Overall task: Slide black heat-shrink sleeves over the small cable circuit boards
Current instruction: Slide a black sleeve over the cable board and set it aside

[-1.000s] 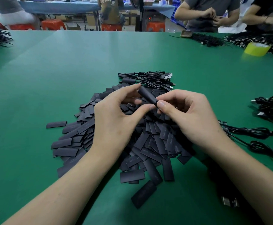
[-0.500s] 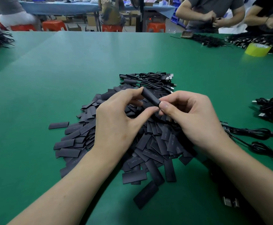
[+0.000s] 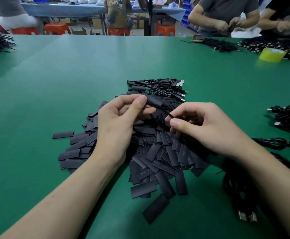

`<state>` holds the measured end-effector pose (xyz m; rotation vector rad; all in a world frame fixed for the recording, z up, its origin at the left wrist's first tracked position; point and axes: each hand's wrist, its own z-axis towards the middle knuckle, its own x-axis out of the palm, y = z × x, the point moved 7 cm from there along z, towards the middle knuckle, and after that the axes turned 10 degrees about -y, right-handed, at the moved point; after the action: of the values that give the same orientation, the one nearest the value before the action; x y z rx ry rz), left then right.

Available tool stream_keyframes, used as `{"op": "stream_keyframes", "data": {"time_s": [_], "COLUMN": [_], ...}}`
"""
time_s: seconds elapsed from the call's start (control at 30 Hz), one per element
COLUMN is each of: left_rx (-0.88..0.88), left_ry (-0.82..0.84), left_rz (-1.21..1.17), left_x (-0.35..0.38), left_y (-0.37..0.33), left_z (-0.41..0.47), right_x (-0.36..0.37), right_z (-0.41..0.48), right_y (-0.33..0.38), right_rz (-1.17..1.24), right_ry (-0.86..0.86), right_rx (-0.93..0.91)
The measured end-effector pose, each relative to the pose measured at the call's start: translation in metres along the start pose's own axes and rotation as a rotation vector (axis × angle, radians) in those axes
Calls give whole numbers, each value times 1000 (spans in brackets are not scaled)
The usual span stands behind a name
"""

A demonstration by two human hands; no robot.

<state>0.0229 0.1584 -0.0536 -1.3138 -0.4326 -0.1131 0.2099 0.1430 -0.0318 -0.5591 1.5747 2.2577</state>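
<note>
Above heap of flat black sleeves (image 3: 151, 152) on green table (image 3: 54, 83): left hand (image 3: 118, 123) pinches sleeved piece (image 3: 153, 102) between thumb and fingers. Right hand (image 3: 204, 128) pinches thin cable (image 3: 168, 113) running from piece's near end. Hands slightly apart. Far of heap, finished cables (image 3: 159, 88). Right, loose black cable coils (image 3: 289, 118). Far right, yellow tape roll (image 3: 271, 54).

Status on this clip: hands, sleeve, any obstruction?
Left hand pinching sleeve above the loose sleeve pile. Right hand pinching cable exiting the sleeve. Board not visible. Nothing obstructing.
</note>
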Motion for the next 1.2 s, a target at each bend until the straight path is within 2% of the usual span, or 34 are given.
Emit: {"op": "stream_keyframes", "data": {"time_s": [0.07, 0.2, 0.3, 0.47, 0.57, 0.67, 0.77, 0.83, 1.0, 1.07, 1.2], "left_rx": [43, 275, 416, 522, 510, 508, 498, 491, 482, 470, 476], "left_ry": [-9, 5, 85, 210, 238, 235, 241, 247, 250, 254, 262], "left_rz": [49, 302, 496, 670, 688, 699, 697, 694, 702, 703, 713], "left_x": [-1, -1, 10, 24, 24, 22, 23, 24, 25, 25, 26], "left_y": [-2, -14, -15, -12, -9, -8, -6, -5, -4, -3, -3], "left_z": [2, -1, -13, -24, -24, -22, -22, -23, -23, -23, -25], "right_x": [-7, -34, -48, -30, -7, 4, -17, -41, -82, -87, -82], "right_z": [1, 12, 42, 131, 167, 175, 153, 122, 33, 16, 4], "right_y": [2, 6, 15, 18, 9, 2, 8, 6, -27, -36, -49], "right_rz": [-31, -62, -310, -649, -749, -839, -809, -838, -992, -1041, -1048], "right_ry": [-55, -248, -310, -240, -97, 19, -3, 38, 368, 400, 392], "right_rx": [-32, -39, -92, -174, -160, -128, -139, -74, 336, 410, 443]}}
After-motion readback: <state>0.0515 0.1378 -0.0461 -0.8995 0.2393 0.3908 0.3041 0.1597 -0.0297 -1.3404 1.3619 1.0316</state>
